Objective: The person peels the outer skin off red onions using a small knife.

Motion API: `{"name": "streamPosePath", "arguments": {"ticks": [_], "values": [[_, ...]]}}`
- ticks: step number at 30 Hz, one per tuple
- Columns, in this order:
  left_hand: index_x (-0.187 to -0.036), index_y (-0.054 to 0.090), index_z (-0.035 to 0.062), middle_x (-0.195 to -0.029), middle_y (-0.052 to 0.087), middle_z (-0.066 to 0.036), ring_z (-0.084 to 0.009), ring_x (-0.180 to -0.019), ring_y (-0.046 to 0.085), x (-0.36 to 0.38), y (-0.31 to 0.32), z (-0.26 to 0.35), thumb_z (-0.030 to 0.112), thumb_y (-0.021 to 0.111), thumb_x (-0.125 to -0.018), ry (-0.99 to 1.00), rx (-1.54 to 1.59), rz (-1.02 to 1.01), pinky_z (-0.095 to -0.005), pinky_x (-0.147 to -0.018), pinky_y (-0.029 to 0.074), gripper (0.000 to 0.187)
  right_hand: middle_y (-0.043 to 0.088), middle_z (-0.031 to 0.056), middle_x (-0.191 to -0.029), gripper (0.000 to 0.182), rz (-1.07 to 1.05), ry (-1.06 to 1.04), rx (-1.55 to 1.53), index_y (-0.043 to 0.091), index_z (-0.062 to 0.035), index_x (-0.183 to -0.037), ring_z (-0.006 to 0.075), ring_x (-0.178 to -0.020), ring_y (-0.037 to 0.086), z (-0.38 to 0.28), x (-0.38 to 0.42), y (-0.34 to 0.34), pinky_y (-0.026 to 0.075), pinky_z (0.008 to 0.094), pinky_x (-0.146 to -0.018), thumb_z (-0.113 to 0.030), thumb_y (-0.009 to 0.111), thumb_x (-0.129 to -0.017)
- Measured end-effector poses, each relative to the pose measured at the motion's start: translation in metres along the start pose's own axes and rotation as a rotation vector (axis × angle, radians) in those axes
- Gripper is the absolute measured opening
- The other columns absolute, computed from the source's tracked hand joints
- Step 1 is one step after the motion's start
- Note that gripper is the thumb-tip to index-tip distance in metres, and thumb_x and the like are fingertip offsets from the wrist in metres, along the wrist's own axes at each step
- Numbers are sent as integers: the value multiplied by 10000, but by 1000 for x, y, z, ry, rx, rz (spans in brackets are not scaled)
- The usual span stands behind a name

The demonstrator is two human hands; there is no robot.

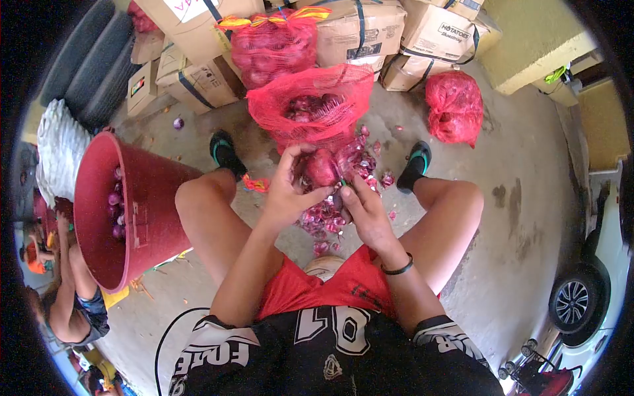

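My left hand [288,191] grips a red onion [321,167] in front of me, between my knees. My right hand [362,206] is closed around a small knife with a green handle [343,183], its blade hidden against the onion. Below the hands, a pile of red onion skins [327,218] lies on the concrete floor. An open red mesh sack of onions [310,105] stands just beyond the hands.
A dark red bucket [142,218] holding peeled onions leans at my left. More red mesh sacks [454,105] and cardboard boxes [360,30] line the back. Another person [69,290] sits at the far left. A car wheel [573,302] shows at the right.
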State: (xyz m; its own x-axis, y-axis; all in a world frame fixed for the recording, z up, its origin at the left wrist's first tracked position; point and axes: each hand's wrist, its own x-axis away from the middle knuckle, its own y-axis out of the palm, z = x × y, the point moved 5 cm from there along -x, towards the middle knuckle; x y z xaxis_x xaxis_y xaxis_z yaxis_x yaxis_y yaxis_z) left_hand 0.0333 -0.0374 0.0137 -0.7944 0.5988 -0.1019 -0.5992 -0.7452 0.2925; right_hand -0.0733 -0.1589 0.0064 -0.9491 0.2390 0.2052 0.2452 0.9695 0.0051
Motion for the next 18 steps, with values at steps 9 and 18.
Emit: {"name": "streamPosePath", "arguments": {"ticks": [9, 18], "values": [[-1285, 407, 22, -1235, 490, -84, -179, -1182, 485, 6, 0, 2, -74, 765, -701, -51, 91, -2, -334, -1009, 425, 692, 550, 258, -1290, 532, 34, -162, 177, 442, 60, -1344, 318, -1230, 529, -5, 1, -6, 384, 364, -1035, -281, 569, -955], [-1146, 516, 15, -1076, 592, -52, -135, -972, 590, 10, -10, -17, 44, 732, -797, -265, 139, 59, -289, -867, 486, 411, 573, 236, -1275, 500, 114, -87, 65, 486, 73, -1309, 253, -1194, 549, 6, 1, -4, 400, 334, -1017, -248, 600, -943]]}}
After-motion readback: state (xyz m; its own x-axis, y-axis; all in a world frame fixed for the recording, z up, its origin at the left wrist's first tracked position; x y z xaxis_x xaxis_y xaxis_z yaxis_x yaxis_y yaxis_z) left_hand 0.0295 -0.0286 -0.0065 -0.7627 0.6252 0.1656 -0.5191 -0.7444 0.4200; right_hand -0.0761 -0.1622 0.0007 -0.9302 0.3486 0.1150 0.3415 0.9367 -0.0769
